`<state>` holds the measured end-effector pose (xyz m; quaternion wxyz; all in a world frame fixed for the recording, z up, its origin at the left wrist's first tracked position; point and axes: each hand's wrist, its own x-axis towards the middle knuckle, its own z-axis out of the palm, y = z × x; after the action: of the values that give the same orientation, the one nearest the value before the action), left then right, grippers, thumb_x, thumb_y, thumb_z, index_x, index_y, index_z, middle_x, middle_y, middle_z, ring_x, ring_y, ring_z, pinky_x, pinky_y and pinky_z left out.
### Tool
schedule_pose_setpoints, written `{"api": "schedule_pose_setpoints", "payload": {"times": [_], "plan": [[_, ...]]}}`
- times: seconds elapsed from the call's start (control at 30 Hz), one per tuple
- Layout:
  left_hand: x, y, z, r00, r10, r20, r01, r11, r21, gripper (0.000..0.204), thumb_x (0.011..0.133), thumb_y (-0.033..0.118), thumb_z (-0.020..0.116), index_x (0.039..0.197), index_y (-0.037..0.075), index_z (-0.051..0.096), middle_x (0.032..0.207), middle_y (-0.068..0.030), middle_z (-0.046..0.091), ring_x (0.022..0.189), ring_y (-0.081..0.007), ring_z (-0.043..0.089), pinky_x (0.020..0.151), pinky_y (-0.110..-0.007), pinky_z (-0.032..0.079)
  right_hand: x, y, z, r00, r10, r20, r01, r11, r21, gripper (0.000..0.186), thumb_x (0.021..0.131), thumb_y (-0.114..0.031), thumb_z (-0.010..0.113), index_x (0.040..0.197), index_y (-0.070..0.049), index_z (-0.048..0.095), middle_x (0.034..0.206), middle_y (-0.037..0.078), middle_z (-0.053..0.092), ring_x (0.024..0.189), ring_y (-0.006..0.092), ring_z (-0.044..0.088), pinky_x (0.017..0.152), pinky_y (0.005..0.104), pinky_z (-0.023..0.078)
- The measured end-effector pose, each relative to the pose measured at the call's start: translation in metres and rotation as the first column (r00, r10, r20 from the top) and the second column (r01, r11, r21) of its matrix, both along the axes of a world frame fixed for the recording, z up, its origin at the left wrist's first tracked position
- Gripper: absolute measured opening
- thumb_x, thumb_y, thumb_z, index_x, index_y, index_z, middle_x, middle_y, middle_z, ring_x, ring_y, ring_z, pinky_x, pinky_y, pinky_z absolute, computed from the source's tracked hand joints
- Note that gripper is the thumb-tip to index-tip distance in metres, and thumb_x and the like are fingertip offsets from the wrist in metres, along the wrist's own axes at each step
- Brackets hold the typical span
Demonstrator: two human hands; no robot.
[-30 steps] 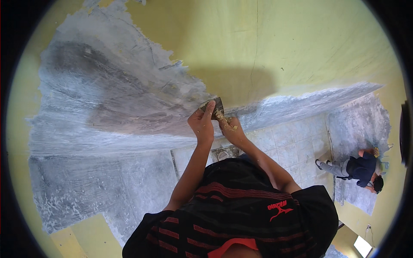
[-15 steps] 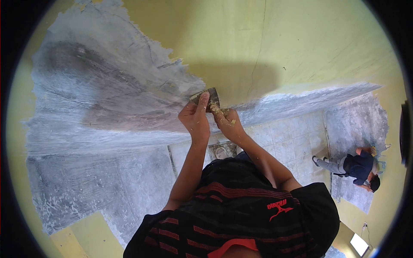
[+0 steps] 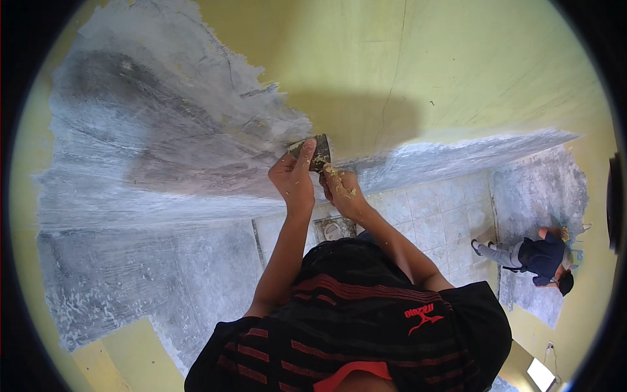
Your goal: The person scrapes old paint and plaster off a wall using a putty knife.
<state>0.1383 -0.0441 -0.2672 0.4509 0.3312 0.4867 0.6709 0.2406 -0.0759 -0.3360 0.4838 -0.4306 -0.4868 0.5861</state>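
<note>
Both my hands are on a scraper (image 3: 320,157) with a wide, dirty blade, against the wall in front of me. My left hand (image 3: 294,183) is closed on the blade, one finger stretched along its face. Gripping its handle end, mostly hidden by the fingers, is my right hand (image 3: 344,191). Yellowish paint flakes cling to the blade and to the right fingers. The blade is at the ragged border between yellow paint (image 3: 353,59) and a bare grey patch (image 3: 176,117).
A co-worker (image 3: 545,258) in dark clothes faces the stripped wall at the far right. Pale floor tiles (image 3: 424,209) lie below, with a square floor fitting (image 3: 333,230) near my feet. A thin crack (image 3: 394,72) runs down the yellow paint.
The scraper and both hands have shifted very slightly to the left, still gripping. At the far right, the co-worker's arms and head have moved a little.
</note>
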Motion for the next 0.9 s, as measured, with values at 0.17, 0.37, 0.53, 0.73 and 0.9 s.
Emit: {"api": "schedule_pose_setpoints", "payload": {"times": [0.17,0.37,0.53,0.73,0.9], "plan": [[-0.003,-0.002,0.017,0.995,0.059,-0.081,-0.058,0.998,0.003,0.016,0.089,0.01,0.082,0.082,-0.003,0.076,0.069,0.006,0.062,0.064,-0.002,0.046,0.058,-0.021,0.034,-0.01,-0.006,0.023,0.999,-0.048,-0.025,0.048,0.999,0.012,0.05,0.11,-0.044,0.045,0.076,-0.008,0.054,0.06,-0.003,0.045,0.051,0.0062,0.04,0.046,0.0259,0.032],[-0.01,0.008,0.034,0.995,0.042,-0.089,-0.037,0.997,0.066,0.019,0.089,0.013,0.082,0.088,-0.005,0.077,0.077,-0.0015,0.069,0.07,-0.0063,0.057,0.065,-0.023,0.045,-0.013,0.012,0.043,0.997,-0.083,0.004,0.082,0.993,0.085,0.048,0.11,-0.041,0.048,0.076,-0.007,0.054,0.061,-0.003,0.046,0.053,0.0063,0.042,0.047,0.026,0.033],[-0.003,0.002,0.001,0.989,0.088,-0.118,-0.088,0.996,0.007,0.035,0.088,0.013,0.084,0.062,0.004,0.062,0.06,0.0099,0.048,0.058,-0.0019,0.034,0.052,-0.025,0.024,-0.015,-0.002,0.0,0.992,-0.12,0.034,0.117,0.989,0.086,0.047,0.109,-0.039,0.049,0.077,-0.005,0.055,0.062,-0.002,0.047,0.053,0.007,0.043,0.047,0.0272,0.034],[-0.005,0.002,-0.007,0.994,0.06,-0.09,-0.061,0.998,-0.012,0.046,0.086,0.012,0.085,0.055,0.007,0.051,0.059,0.0104,0.042,0.057,-0.0026,0.03,0.052,-0.026,0.022,-0.013,-0.006,-0.011,0.986,-0.133,0.103,0.13,0.991,0.036,0.045,0.108,-0.034,0.049,0.077,-0.003,0.057,0.06,0.002,0.051,0.053,0.0108,0.047,0.049,0.0313,0.037],[-0.015,0.006,-0.011,0.989,0.061,-0.133,-0.06,0.998,0.011,0.051,0.085,0.012,0.086,0.053,0.009,0.046,0.058,0.0109,0.039,0.057,-0.0027,0.029,0.051,-0.026,0.021,-0.018,-0.005,0.007,0.994,-0.106,0.017,0.106,0.994,0.006,0.047,0.11,-0.038,0.048,0.076,-0.007,0.055,0.062,-0.003,0.048,0.051,0.0063,0.042,0.045,0.0259,0.032]]}}
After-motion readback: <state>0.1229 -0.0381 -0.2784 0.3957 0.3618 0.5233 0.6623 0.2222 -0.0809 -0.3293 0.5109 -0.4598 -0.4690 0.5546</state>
